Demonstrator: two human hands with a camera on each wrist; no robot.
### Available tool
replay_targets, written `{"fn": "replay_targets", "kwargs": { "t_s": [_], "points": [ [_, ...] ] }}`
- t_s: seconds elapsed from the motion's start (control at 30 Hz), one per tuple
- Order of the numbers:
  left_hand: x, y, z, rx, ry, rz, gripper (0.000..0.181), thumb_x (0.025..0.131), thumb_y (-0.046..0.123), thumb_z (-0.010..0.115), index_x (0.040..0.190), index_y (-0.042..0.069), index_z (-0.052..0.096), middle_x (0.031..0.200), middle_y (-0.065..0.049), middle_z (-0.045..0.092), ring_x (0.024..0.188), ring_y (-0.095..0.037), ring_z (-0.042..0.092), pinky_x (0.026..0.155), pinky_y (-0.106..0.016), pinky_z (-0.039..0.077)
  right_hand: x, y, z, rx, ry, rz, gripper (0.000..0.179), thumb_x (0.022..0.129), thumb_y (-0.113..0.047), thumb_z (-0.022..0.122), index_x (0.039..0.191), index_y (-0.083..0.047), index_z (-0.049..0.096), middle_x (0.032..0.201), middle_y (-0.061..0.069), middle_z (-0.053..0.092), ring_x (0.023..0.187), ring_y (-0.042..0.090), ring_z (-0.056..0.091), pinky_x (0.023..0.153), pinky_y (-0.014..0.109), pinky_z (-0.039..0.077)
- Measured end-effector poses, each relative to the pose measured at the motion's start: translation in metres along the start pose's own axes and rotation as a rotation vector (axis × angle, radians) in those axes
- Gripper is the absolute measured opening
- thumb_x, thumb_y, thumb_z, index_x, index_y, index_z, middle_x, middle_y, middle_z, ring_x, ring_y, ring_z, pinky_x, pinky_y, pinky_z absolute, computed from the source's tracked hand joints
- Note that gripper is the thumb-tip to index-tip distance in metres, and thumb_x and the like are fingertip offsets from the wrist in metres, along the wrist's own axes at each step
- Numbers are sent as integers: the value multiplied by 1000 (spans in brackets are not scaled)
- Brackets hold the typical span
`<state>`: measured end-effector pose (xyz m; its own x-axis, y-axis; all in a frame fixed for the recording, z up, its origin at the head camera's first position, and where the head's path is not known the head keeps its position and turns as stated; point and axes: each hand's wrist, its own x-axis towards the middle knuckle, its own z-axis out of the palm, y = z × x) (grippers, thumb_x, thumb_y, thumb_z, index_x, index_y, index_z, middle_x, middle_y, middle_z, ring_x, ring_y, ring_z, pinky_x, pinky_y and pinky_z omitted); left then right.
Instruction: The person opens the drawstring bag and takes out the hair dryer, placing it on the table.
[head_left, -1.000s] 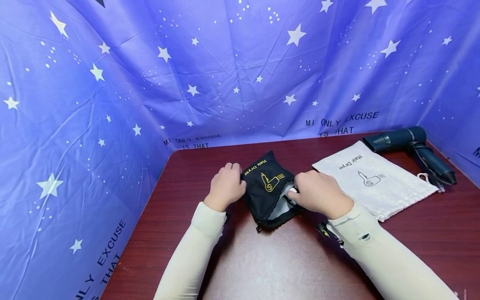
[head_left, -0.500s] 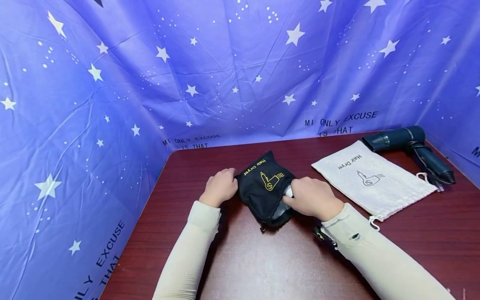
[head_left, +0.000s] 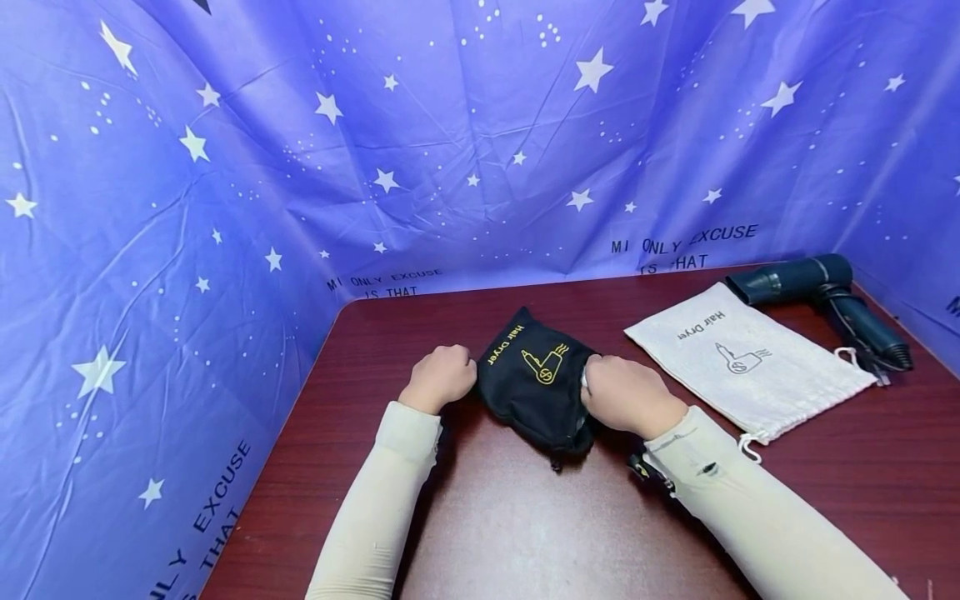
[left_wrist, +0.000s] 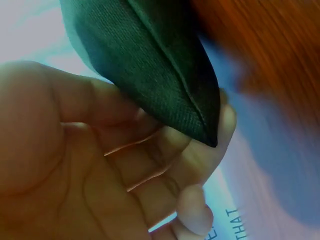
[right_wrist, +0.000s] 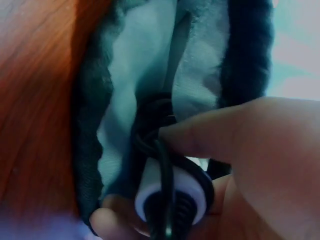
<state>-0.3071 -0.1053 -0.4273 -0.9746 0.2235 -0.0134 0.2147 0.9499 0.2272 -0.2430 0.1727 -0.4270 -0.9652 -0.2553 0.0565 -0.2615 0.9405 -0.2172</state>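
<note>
A black drawstring bag (head_left: 525, 396) with yellow "Hair Dryer" lettering lies mid-table, its mouth towards the right. My left hand (head_left: 438, 377) holds its far-left corner; in the left wrist view the fingers curl behind the dark bag corner (left_wrist: 155, 75). At the mouth, my right hand (head_left: 633, 395) grips the white handle end of a hair dryer (right_wrist: 149, 182). A black cord (right_wrist: 166, 175) loops round that handle, and my thumb presses on it. Pale lining (right_wrist: 142, 55) shows inside the mouth. The bag hides the rest of the dryer.
To the right lies a white drawstring bag (head_left: 720, 362), also printed "Hair Dryer". Beyond it, a dark hair dryer (head_left: 795, 279) with a folded cord rests near the table's back right corner. A blue star-patterned curtain (head_left: 480, 150) stands behind the reddish-brown table (head_left: 360, 367).
The bag's mouth has shifted right and its lining is now covered in the head view. My left hand has moved slightly left and towards me. The white handle end shows less.
</note>
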Motion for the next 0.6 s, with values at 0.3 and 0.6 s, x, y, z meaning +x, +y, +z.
{"fn": "replay_targets", "kwargs": {
  "t_s": [0.3,0.6],
  "points": [
    [2,-3,3,-16,-31,-4,33,106,31,50,101,9,74,116,-16,73,97,-31,70,85,-53,58,3,6,8,17,28,-81,26,95,-14,58,101,11,59,88,22,68,89,39,72,77,55,58],
    [5,-9,5,-81,-33,22,24,103,26,56,101,13,76,105,-5,75,88,-22,67,81,-43,56,10,17,14,74,52,-149,26,99,-10,51,109,13,58,103,25,67,102,41,70,90,57,55]
  ]
}}
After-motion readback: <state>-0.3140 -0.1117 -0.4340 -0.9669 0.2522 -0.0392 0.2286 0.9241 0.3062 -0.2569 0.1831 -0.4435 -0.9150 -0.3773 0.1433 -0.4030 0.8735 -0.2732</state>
